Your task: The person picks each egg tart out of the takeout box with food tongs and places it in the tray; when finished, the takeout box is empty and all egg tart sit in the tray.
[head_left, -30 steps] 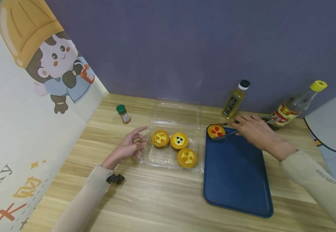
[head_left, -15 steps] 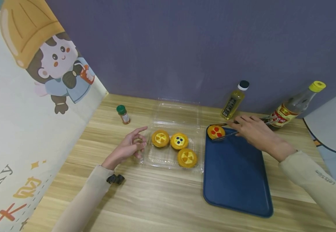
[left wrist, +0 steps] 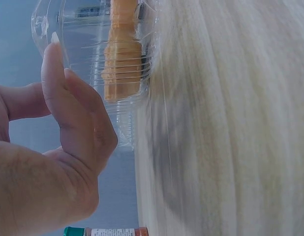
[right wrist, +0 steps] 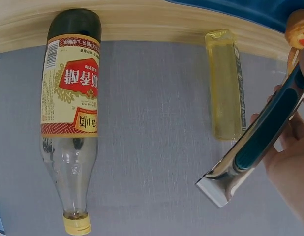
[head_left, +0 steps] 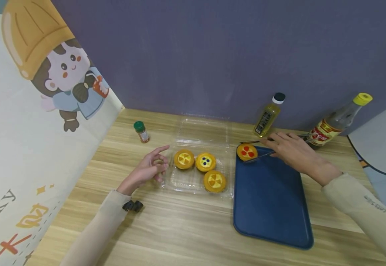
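Note:
My right hand (head_left: 289, 149) grips a pair of metal tongs (right wrist: 262, 132) with teal handle grips. The tongs' arms stand on either side of an egg tart (head_left: 247, 152) with red dots, at the far left corner of the blue tray (head_left: 273, 207). My left hand (head_left: 149, 166) is at the left edge of a clear plastic clamshell box (head_left: 186, 183), its index finger extended and the others loosely bent, holding nothing. Inside the box sit a tart with blue dots (head_left: 206, 162) and two tarts with yellow wedge patterns, one at the left (head_left: 184, 159) and one in front (head_left: 214, 181).
The box's lid (head_left: 203, 131) lies folded back towards the purple wall. A small green-capped spice jar (head_left: 141, 132) stands at the back left. Behind the tray are an oil bottle (head_left: 267, 118) with a black cap and, further right, a yellow-capped vinegar bottle (head_left: 332, 127).

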